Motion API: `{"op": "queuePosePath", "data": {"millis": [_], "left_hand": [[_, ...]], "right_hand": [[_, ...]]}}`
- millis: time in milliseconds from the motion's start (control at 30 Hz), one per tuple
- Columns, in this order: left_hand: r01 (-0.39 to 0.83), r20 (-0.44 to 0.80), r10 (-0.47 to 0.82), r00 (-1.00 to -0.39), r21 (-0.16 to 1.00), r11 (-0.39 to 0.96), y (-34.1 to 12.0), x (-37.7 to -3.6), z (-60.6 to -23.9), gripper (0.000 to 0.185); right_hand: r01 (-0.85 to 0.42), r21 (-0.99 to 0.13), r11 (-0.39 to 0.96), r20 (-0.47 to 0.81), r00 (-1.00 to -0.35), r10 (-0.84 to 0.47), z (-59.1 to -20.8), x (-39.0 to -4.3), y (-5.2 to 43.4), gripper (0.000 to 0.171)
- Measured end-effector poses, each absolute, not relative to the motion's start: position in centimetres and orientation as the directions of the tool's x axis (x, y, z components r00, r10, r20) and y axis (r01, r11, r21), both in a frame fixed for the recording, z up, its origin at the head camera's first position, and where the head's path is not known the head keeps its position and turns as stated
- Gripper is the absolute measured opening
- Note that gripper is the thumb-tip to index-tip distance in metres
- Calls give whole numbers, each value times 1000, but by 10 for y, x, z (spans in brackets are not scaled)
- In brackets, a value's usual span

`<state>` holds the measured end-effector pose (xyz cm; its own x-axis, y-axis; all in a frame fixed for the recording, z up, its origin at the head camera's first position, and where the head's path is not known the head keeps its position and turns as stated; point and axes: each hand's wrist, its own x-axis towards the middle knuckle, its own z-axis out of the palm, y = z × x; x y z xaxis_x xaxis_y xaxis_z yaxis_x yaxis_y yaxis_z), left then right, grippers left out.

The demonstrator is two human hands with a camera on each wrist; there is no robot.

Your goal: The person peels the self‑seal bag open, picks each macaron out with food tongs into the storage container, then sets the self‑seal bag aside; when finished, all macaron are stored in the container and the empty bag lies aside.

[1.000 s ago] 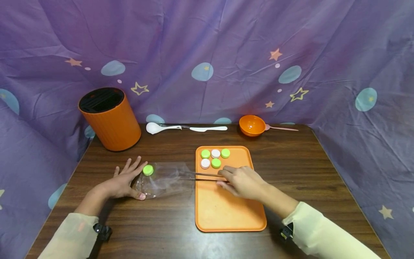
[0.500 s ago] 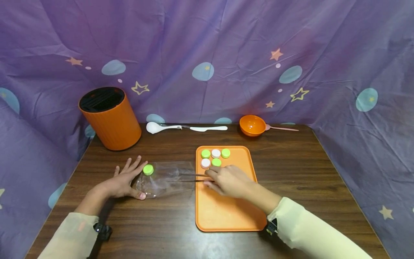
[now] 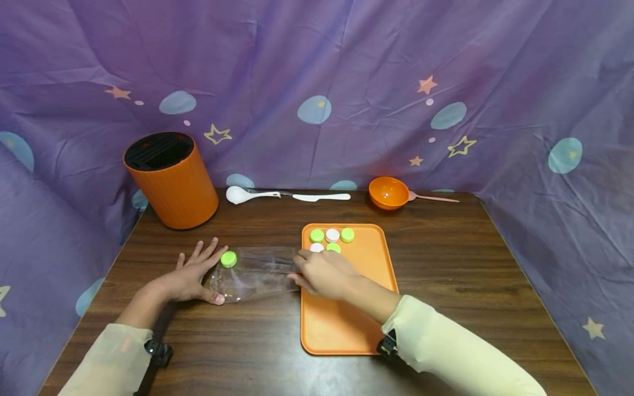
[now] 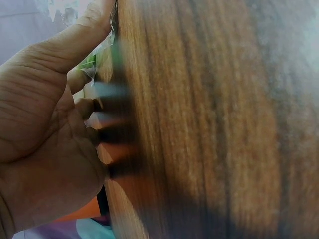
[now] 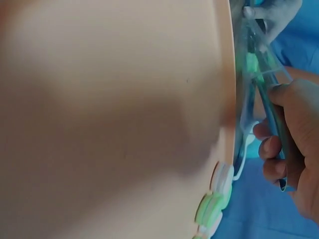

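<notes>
The left hand (image 3: 190, 278) lay flat on the dark wooden counter (image 3: 470, 258), fingers spread, thumb pinning the clear plastic bag (image 3: 252, 272) — a green bottle cap (image 3: 228, 258) inside. The right hand (image 3: 322, 273) reached across the orange tray (image 3: 369, 258) — fingers curled round slim metal tweezers (image 5: 271, 112) poking into the bag's mouth.

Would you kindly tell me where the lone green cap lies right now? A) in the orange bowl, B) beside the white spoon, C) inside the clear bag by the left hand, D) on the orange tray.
C: the green cap sits in the clear bag, just past the left hand.
</notes>
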<state>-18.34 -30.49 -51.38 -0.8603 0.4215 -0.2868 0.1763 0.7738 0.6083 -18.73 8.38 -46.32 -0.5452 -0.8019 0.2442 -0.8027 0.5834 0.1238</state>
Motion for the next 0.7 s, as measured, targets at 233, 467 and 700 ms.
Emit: {"op": "queuePosePath", "data": {"millis": [233, 467, 700], "left_hand": [[176, -287, 424, -859, 613, 770, -305, -183, -514, 139], [177, -280, 421, -863, 613, 770, -305, -184, -517, 139], [178, -279, 422, -862, 614, 769, -306, -184, -518, 140]], "right_hand": [[-790, 98, 605, 225, -575, -787, -467, -189, 71, 34], [-766, 91, 636, 232, -604, -762, -470, -190, 63, 34], [-748, 122, 653, 218, -621, -753, -471, -190, 52, 32]]}}
